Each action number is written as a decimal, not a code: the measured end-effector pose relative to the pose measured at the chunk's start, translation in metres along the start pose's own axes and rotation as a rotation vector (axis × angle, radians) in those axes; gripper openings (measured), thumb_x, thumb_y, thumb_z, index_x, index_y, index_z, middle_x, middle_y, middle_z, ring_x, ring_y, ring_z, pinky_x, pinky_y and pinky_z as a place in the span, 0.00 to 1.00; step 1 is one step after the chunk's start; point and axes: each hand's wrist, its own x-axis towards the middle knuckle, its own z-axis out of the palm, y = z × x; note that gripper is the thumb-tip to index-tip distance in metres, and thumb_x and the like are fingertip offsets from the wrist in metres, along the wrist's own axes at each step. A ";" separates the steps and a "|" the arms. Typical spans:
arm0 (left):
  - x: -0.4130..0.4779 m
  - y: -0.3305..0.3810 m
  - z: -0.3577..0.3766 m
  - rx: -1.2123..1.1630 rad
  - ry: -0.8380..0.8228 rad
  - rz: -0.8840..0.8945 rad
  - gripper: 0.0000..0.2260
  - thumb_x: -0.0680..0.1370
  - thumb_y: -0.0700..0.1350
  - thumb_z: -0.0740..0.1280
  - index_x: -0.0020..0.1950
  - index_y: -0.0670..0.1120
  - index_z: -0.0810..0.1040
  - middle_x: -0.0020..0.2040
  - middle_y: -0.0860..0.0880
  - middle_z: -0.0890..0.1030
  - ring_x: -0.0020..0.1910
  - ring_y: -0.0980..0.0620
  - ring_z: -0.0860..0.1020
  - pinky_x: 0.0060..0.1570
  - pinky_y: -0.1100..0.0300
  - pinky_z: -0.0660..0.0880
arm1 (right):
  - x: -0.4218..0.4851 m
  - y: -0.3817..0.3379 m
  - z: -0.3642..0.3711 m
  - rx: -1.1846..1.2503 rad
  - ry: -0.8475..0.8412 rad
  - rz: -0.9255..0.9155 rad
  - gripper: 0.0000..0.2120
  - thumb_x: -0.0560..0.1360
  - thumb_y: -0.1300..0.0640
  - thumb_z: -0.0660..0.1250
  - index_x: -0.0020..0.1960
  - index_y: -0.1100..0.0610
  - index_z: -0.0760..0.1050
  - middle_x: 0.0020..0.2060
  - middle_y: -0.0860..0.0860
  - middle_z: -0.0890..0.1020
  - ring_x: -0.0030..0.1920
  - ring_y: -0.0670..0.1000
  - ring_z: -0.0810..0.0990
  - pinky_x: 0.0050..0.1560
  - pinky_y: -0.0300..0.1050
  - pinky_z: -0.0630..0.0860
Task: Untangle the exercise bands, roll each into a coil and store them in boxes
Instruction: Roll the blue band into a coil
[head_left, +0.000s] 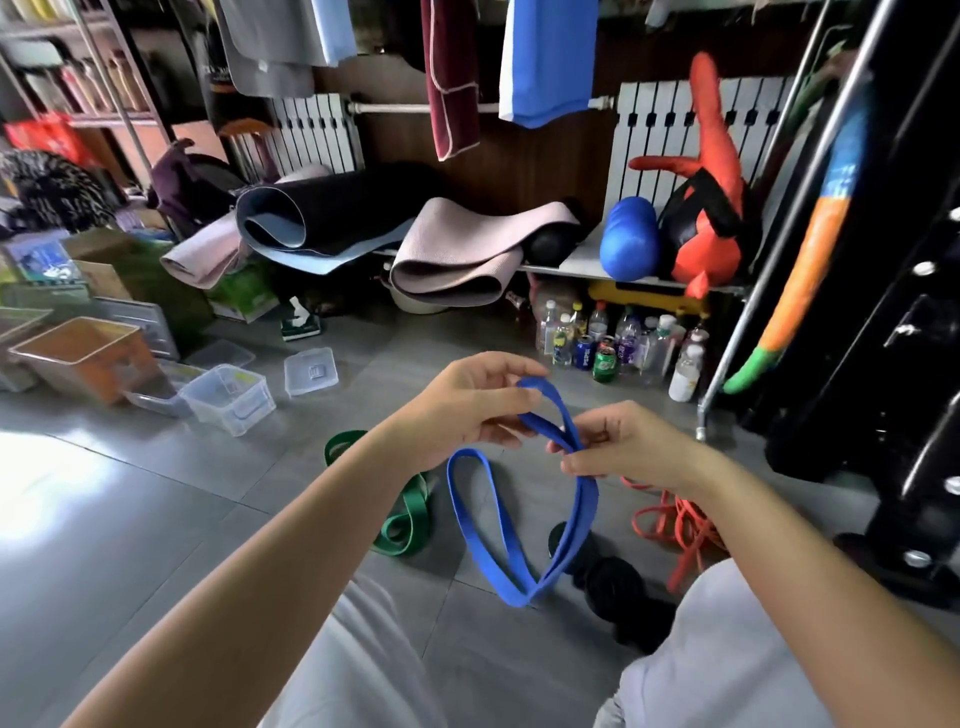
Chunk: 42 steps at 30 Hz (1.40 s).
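Observation:
A blue exercise band (519, 571) hangs in loops in front of me, held up between both hands. My left hand (467, 405) pinches the band's top fold. My right hand (628, 447) pinches the doubled strands just to the right of it. On the grey floor below lie a green band (410, 514) in loose folds, a thin orange band (675, 525) in a tangled heap, and a black band (613, 577) partly hidden by my knee. Clear plastic boxes (228, 397) stand open at the left, with a loose lid (311, 371) beside them.
An orange bin (83, 358) and cardboard boxes stand at the far left. Rolled yoga mats (452, 260) lie on a low shelf ahead, with bottles and cans (613, 343) beneath it. A black metal frame (883, 312) rises at the right.

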 end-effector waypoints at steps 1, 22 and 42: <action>0.001 -0.006 0.000 0.105 0.008 -0.023 0.11 0.75 0.38 0.69 0.54 0.51 0.79 0.44 0.52 0.81 0.37 0.52 0.81 0.36 0.61 0.79 | 0.000 0.009 0.004 -0.054 0.025 0.015 0.05 0.71 0.67 0.70 0.46 0.65 0.81 0.34 0.53 0.77 0.35 0.46 0.72 0.40 0.41 0.70; 0.006 -0.060 0.038 0.766 -0.038 -0.153 0.20 0.66 0.50 0.77 0.55 0.47 0.79 0.48 0.52 0.80 0.42 0.51 0.79 0.46 0.54 0.77 | -0.017 0.050 0.015 0.050 0.228 -0.014 0.14 0.66 0.64 0.75 0.46 0.46 0.82 0.40 0.48 0.85 0.40 0.43 0.81 0.42 0.37 0.79; 0.002 -0.055 0.020 0.153 0.182 -0.076 0.11 0.68 0.42 0.72 0.49 0.48 0.81 0.52 0.45 0.83 0.49 0.45 0.83 0.53 0.51 0.79 | -0.011 0.047 0.022 0.196 0.296 -0.093 0.18 0.58 0.47 0.75 0.47 0.44 0.79 0.44 0.41 0.85 0.48 0.42 0.82 0.57 0.43 0.76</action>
